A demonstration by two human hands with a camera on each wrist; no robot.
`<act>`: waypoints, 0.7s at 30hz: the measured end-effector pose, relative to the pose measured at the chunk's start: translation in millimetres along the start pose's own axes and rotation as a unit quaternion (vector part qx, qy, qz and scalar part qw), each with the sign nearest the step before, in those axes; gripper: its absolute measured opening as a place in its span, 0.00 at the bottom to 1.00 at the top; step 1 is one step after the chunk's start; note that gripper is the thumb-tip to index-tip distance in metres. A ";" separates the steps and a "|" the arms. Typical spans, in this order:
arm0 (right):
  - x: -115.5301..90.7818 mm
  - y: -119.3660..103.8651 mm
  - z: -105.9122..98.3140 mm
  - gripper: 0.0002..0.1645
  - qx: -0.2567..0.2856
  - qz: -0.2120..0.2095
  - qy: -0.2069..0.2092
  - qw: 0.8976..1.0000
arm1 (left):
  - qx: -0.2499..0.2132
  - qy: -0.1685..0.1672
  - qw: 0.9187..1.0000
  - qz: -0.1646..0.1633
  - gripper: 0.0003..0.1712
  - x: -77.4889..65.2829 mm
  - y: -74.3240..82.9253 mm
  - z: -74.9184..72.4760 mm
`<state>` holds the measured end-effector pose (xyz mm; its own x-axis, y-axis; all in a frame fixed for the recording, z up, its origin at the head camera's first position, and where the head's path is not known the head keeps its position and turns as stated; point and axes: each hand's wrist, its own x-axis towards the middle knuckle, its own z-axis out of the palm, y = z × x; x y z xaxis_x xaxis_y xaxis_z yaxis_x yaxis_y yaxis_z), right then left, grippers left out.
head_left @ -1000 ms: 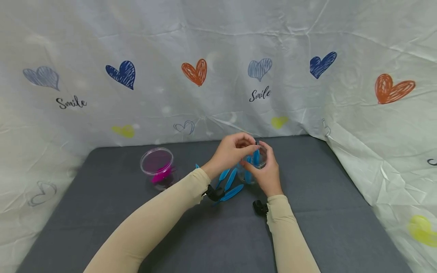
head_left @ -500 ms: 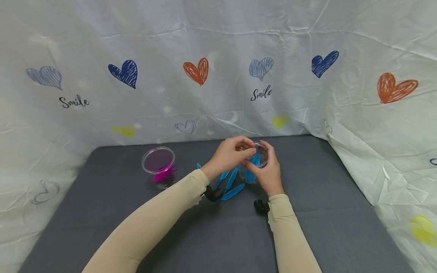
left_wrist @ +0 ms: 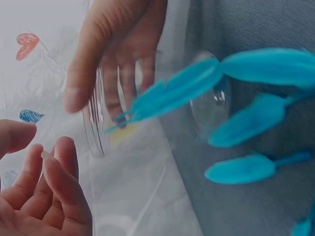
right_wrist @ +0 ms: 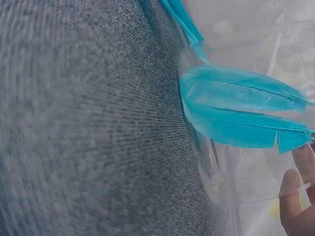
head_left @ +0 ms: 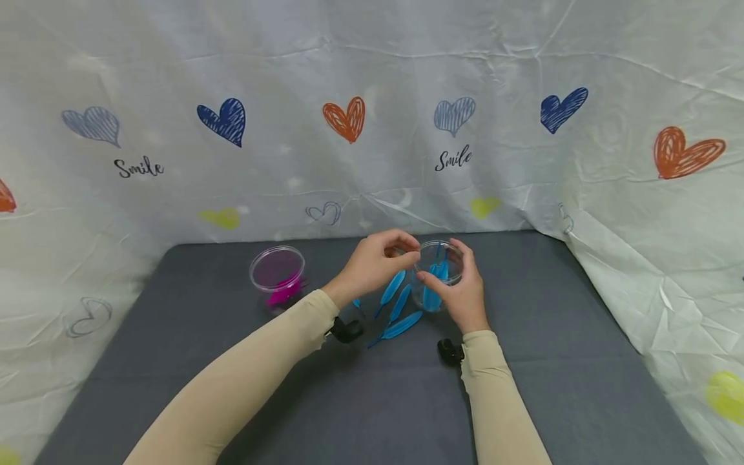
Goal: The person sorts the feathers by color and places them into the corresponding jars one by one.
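In the head view, my right hand [head_left: 466, 294] holds a clear plastic jar [head_left: 420, 248] near its rim, thumb on the near side and fingers round the far side. Two blue feathers [right_wrist: 236, 88] stand inside the jar, quills up toward its mouth. My left hand [head_left: 374, 265] is at the left of the rim, its fingers loosely bent. The left wrist view shows nothing between that hand's thumb and fingers. Several more blue feathers [head_left: 402, 325] lie on the cloth just left of the jar, one partly behind the left forearm.
A second clear jar [head_left: 252, 278] with magenta feathers [head_left: 285, 292] inside stands at the left, its lower part close to the left sleeve. Dark grey cloth [head_left: 372, 400] covers the table. A white curtain printed with hearts [head_left: 372, 129] hangs behind and at the sides.
My left hand has let go of a blue feather over the jar and drawn back left, off the mouth. The feather has dropped into the jar. My right hand keeps its grip.
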<state>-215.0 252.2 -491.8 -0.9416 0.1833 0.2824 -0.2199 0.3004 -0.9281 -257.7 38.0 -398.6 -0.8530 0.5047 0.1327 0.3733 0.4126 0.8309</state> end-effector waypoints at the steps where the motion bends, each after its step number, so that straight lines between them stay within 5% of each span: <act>1: 0.0 -0.2 -0.2 0.55 -0.001 -0.001 0.000 1.000 | 0.007 0.003 1.000 -0.001 0.12 -2.1 -2.4 -2.1; 7: -0.4 -0.3 -0.6 0.56 -0.012 -0.008 0.003 1.000 | 0.062 0.001 0.998 -0.004 0.13 -16.6 -25.2 -14.1; 14: -2.8 0.9 -0.7 0.56 -0.015 -0.010 0.010 1.000 | 0.136 -0.062 0.989 0.012 0.15 -33.6 -53.8 -26.4; 17: -2.7 0.7 0.0 0.56 -0.018 -0.012 0.008 1.000 | 0.203 -0.086 0.975 0.022 0.15 -40.1 -61.6 -30.5; 21: -2.1 1.2 1.3 0.56 -0.020 -0.014 0.008 1.000 | 0.302 -0.112 0.946 0.033 0.14 -47.6 -66.2 -34.2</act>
<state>-213.7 250.9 -493.9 -0.9309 0.1883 0.3130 -0.2366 0.3421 -0.9094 -254.2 -39.3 -441.4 -0.7475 0.6642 -0.0001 0.6208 0.6987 0.3557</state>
